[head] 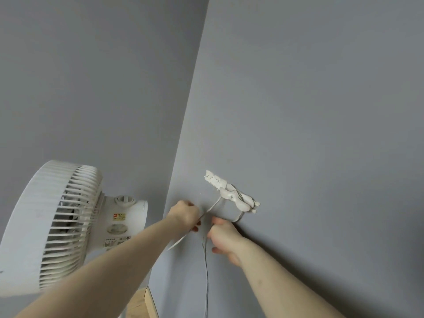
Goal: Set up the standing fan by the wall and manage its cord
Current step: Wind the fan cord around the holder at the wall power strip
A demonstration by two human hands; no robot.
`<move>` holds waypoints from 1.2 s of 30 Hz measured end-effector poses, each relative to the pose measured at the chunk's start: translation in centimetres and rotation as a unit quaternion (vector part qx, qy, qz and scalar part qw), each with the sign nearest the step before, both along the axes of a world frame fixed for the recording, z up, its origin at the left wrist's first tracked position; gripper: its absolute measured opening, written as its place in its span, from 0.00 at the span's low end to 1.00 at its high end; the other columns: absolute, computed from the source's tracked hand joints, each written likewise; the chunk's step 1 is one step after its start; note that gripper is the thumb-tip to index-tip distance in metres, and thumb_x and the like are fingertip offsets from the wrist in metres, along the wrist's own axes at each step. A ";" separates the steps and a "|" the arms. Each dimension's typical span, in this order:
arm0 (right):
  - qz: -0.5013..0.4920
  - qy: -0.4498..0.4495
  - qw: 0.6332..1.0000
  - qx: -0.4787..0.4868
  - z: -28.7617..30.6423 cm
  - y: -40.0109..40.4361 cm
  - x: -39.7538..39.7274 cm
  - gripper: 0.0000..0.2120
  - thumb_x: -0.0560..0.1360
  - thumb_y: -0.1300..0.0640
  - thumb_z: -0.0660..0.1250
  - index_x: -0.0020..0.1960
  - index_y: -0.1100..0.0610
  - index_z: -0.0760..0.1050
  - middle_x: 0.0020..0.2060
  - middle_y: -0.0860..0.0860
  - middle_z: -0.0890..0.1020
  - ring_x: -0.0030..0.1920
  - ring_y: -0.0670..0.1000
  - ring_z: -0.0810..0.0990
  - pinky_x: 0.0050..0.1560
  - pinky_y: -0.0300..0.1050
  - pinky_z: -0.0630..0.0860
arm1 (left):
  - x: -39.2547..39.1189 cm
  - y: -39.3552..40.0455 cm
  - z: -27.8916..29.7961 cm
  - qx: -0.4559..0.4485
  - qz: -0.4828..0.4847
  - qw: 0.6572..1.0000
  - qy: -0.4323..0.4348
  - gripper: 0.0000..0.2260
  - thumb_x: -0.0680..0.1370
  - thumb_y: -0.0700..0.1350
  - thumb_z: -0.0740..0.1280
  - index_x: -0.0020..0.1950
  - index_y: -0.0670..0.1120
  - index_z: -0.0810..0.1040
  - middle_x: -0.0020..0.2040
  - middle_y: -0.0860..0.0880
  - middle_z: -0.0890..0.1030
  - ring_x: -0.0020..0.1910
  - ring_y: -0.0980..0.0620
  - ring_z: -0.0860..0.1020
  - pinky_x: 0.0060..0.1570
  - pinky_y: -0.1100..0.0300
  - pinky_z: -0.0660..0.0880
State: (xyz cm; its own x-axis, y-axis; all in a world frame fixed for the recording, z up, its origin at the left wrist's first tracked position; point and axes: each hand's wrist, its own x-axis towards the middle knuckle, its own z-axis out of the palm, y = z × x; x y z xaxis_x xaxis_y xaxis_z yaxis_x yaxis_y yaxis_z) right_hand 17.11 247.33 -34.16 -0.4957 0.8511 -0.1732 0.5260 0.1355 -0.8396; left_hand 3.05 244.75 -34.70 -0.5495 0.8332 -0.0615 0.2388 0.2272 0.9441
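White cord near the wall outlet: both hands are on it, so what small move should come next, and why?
Probably draw the white cord taut toward the outlet. The left hand and right hand both grip it just below the plug, and a loose loop hangs there beside the fan.

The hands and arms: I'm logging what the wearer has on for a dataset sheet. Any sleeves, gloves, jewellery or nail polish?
Both forearms are bare to the frame edge, with no sleeves, gloves, watch or bracelets showing. The left hand has dark red polished fingernails. The right hand shows no rings; its nails cannot be made out.
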 end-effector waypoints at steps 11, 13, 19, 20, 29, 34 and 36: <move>0.023 0.079 0.997 0.008 0.6 0.4 -0.8 0.28 0.77 0.64 0.61 0.74 0.45 0.68 0.61 0.43 0.79 0.56 0.43 0.77 0.68 0.45 0.71 | -0.7 1.7 -2.9 -0.022 -0.100 0.990 -0.100 0.14 0.79 0.37 0.58 0.52 0.45 0.83 0.51 0.46 0.86 0.48 0.50 0.85 0.52 0.55 0.74; 0.039 0.057 0.997 0.026 0.5 0.0 -0.2 0.26 0.75 0.62 0.63 0.69 0.42 0.73 0.61 0.39 0.79 0.61 0.44 0.76 0.71 0.49 0.70 | -0.7 2.0 -2.8 0.043 -0.062 0.983 -0.165 0.12 0.79 0.34 0.56 0.50 0.43 0.79 0.47 0.44 0.84 0.45 0.47 0.82 0.51 0.54 0.74; 0.071 -0.008 0.983 0.171 1.1 -2.0 3.2 0.29 0.74 0.60 0.63 0.72 0.41 0.70 0.62 0.46 0.76 0.61 0.42 0.76 0.52 0.36 0.77 | -1.7 2.5 0.2 0.159 -0.009 0.960 -0.231 0.19 0.80 0.33 0.53 0.64 0.45 0.76 0.57 0.45 0.79 0.51 0.47 0.81 0.44 0.54 0.79; 0.068 -0.012 0.965 0.251 1.3 -2.4 3.8 0.27 0.73 0.60 0.62 0.70 0.42 0.73 0.61 0.44 0.77 0.60 0.40 0.76 0.55 0.39 0.78 | -1.9 2.3 1.0 0.170 -0.009 0.958 -0.229 0.19 0.80 0.32 0.53 0.64 0.44 0.77 0.58 0.45 0.78 0.52 0.47 0.81 0.45 0.54 0.80; 0.037 -0.119 0.854 0.505 6.5 -4.4 7.0 0.30 0.74 0.58 0.63 0.76 0.46 0.65 0.76 0.39 0.60 0.75 0.43 0.62 0.71 0.37 0.66 | -1.0 1.2 8.7 0.226 -0.027 0.946 -0.231 0.21 0.79 0.30 0.52 0.69 0.37 0.73 0.49 0.45 0.77 0.50 0.46 0.81 0.49 0.52 0.82; 0.018 -0.164 0.867 0.470 7.6 -4.2 7.0 0.30 0.75 0.56 0.62 0.77 0.48 0.63 0.77 0.42 0.61 0.76 0.46 0.63 0.71 0.42 0.67 | 0.3 0.9 11.9 0.263 -0.034 0.935 -0.234 0.23 0.78 0.27 0.52 0.72 0.36 0.70 0.48 0.45 0.76 0.50 0.42 0.81 0.58 0.50 0.80; 0.020 -0.170 0.875 0.453 7.5 -4.1 7.1 0.29 0.73 0.56 0.62 0.73 0.47 0.66 0.71 0.42 0.68 0.71 0.47 0.69 0.67 0.44 0.71 | 0.3 0.9 12.8 0.268 -0.038 0.935 -0.228 0.24 0.77 0.27 0.53 0.72 0.36 0.70 0.49 0.46 0.75 0.46 0.44 0.82 0.64 0.51 0.77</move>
State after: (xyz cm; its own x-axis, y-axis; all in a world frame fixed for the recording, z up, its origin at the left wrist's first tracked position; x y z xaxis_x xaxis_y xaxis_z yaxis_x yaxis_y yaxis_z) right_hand 24.22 243.20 -26.65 -0.5792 0.6990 0.4196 0.7041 0.6883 -0.1747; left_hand 3.39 245.64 -21.95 -0.5055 0.8473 0.1629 -0.2202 -0.3092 0.9251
